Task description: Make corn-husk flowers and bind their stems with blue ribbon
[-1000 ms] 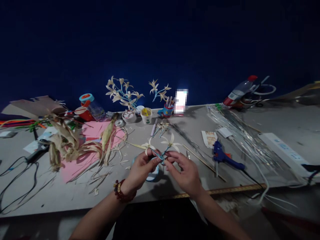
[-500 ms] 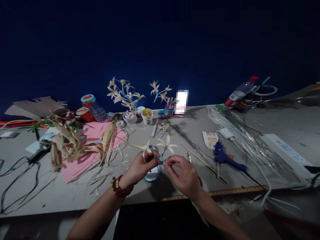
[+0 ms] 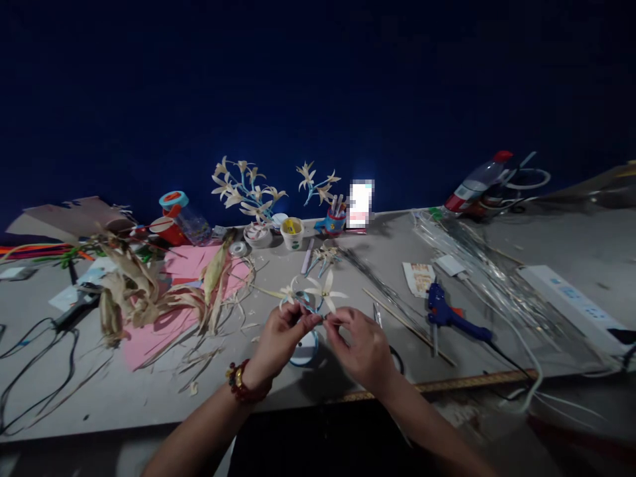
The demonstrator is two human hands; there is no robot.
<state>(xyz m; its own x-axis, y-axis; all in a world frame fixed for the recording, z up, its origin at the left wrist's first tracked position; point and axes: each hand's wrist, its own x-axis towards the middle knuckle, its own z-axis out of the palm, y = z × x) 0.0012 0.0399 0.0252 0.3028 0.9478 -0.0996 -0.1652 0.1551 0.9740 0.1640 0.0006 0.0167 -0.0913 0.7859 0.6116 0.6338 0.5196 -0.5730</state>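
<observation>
Near the table's front edge, my left hand [image 3: 283, 338] is closed on the blue-wrapped stem of a flower sprig [image 3: 325, 291] with pale, pointed petals. My right hand [image 3: 360, 344] pinches at the stem's lower end, its fingertips close to those of my left hand. Whatever lies between the right fingertips is too small to make out. Below the hands sits a round white object with a blue rim [image 3: 304, 349]. Behind the sprig lie more small flowers with blue stems [image 3: 325, 255].
A blue glue gun [image 3: 457, 318], a wooden stick [image 3: 410, 328] and scissors [image 3: 395, 358] lie right. Dried husks [image 3: 132, 285] and pink paper [image 3: 163, 331] are left. Cups, including a white one [image 3: 292, 235], and flower branches [image 3: 243, 192] stand behind. A power strip [image 3: 571, 305] lies far right.
The held sprig has turned, with its larger flower shifting slightly left. My hands have moved slightly closer together at the stem, and more of the scissors shows beside my right hand.
</observation>
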